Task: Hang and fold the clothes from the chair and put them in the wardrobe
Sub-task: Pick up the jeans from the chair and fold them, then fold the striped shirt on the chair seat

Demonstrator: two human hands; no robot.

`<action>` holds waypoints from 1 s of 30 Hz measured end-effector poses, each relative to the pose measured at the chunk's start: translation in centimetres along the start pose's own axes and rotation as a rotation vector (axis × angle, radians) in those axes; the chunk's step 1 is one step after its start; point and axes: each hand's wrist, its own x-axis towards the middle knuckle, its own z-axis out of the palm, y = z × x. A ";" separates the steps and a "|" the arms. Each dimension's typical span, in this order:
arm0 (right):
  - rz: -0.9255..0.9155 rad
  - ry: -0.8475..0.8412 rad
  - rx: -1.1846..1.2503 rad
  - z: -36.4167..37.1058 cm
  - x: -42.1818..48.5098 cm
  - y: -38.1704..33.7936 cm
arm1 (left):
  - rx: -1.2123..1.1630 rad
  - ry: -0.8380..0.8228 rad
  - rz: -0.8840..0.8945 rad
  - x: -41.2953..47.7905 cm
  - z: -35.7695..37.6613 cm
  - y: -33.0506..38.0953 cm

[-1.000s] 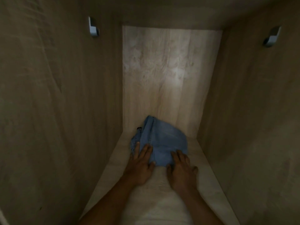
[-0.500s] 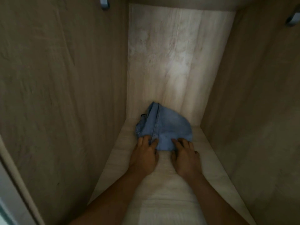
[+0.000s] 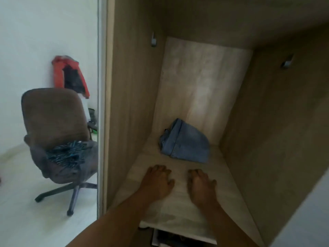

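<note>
The fingers (image 3: pixel 160 169) of the left hand (image 3: pixel 156 182) are loosely stretched, a little bent at the tips, and they hold nothing. The right hand (image 3: pixel 202 188) is in the same relaxed state, palm down and also free. Both hands are in front of the folded jeans (image 3: pixel 187 143), near them but apart, side by side. It is not clear if the palms touch the shelf (image 3: pixel 178 216) or are just above it.

The folded jeans lie on this light wooden shelf inside the wardrobe (image 3: pixel 131 104), close to its back panel. Above the jeans, one metal bracket (image 3: pixel 153 40) is on the left wall and another bracket (image 3: pixel 286 63) on the right wall.

Far to the left of the jeans, outside the wardrobe, a brown office chair (image 3: pixel 51 114) stands on the pale floor (image 3: pixel 21 202). A dark patterned garment (image 3: pixel 67 154) lies crumpled on its seat. Behind the chair, a red and black thing (image 3: pixel 71 75) is against the white wall; it is too blurred to identify.
</note>
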 end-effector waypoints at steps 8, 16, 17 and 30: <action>-0.185 -0.003 0.199 -4.2 -13.8 -2.2 | 0.002 0.128 -0.103 -15.2 -5.8 3.8; -0.566 -0.028 0.500 -4.5 -24.7 -16.2 | 0.042 0.260 -0.449 -34.9 -12.7 -2.4; -0.619 -0.062 0.526 -4.6 -25.9 -18.8 | 0.047 0.277 -0.504 -37.7 -13.9 -3.8; -1.220 -0.437 0.563 -0.5 -48.5 -55.6 | 0.068 0.284 -1.308 -79.4 -21.9 -22.4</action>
